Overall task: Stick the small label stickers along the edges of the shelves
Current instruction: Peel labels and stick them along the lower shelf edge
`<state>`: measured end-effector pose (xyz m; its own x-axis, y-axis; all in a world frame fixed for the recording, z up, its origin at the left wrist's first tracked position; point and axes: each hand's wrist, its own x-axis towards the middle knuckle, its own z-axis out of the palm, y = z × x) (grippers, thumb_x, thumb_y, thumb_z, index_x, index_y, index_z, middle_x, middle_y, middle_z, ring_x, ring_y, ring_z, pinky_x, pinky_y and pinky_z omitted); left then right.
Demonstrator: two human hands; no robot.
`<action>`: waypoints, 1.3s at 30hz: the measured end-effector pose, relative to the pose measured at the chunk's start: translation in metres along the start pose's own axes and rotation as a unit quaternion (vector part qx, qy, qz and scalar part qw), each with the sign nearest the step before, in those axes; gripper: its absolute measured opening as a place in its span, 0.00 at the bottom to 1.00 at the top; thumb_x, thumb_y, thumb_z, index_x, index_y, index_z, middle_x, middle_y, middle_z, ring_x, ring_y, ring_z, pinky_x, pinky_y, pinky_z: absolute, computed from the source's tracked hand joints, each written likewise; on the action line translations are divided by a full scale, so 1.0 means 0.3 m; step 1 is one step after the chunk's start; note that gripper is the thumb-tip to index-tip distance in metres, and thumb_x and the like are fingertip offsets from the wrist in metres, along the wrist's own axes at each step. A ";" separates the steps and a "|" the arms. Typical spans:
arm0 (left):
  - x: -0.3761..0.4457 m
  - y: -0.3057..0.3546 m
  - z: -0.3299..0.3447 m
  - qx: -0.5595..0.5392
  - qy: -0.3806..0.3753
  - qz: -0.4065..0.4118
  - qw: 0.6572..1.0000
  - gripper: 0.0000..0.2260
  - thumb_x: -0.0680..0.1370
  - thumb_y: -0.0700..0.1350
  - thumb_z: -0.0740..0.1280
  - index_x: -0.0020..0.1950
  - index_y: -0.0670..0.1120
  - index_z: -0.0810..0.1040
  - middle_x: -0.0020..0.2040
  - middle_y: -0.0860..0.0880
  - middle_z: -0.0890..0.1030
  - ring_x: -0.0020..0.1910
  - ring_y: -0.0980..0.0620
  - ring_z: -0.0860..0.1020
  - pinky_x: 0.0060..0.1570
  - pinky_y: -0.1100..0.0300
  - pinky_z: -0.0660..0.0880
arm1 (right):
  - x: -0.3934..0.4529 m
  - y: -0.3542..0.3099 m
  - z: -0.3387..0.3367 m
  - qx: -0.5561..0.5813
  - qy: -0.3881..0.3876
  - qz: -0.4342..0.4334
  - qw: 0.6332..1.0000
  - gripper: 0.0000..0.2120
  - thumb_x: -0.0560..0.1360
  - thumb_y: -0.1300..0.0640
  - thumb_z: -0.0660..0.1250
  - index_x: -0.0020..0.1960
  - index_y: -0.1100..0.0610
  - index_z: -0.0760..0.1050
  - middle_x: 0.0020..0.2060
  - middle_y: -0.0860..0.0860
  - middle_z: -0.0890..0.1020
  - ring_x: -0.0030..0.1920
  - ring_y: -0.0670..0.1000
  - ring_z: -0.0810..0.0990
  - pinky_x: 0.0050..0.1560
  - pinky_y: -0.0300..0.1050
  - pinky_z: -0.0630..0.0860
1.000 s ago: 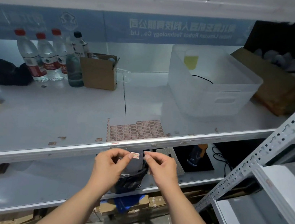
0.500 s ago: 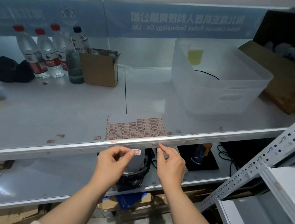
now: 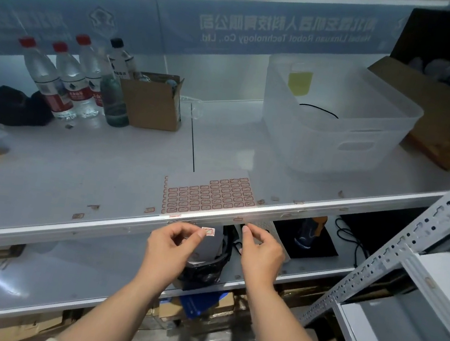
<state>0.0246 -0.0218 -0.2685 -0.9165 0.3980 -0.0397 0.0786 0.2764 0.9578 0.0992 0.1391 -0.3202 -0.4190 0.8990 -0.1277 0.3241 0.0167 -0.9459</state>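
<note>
A sheet of small red-bordered label stickers (image 3: 208, 196) lies on the white shelf, right behind its front edge (image 3: 270, 210). My left hand (image 3: 170, 245) pinches one loose sticker (image 3: 208, 232) between thumb and forefinger, just below that edge. My right hand (image 3: 261, 252) is beside it to the right, fingers loosely curled with the forefinger tip up near the edge, and it holds nothing. Several stickers sit stuck along the edge and the shelf top (image 3: 275, 198).
Water bottles (image 3: 65, 81), a small cardboard box (image 3: 152, 102) and a black pouch (image 3: 16, 106) stand at the back left. A translucent plastic bin (image 3: 338, 119) sits at the right. A perforated metal upright (image 3: 410, 239) slants across on the right. The lower shelf holds dark items.
My right hand let go of the sticker and moved right and up toward the shelf edge. My left hand keeps the sticker and rose slightly.
</note>
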 end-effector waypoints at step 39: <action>0.021 -0.019 -0.045 -0.012 -0.004 -0.010 1.000 0.04 0.76 0.50 0.76 0.43 0.59 0.87 0.39 0.45 0.85 0.34 0.58 0.78 0.33 0.66 0.77 | -0.040 -0.086 0.096 0.003 0.047 0.028 0.998 0.03 0.78 0.50 0.72 0.47 0.48 0.83 0.35 0.32 0.75 0.38 0.33 0.72 0.35 0.28 0.61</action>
<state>0.0131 -0.0327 -0.2703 -0.9142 0.4007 -0.0605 0.0513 0.2625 0.9636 0.0714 0.1152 -0.3028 -0.3182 0.9357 -0.1522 0.3397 -0.0373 -0.9398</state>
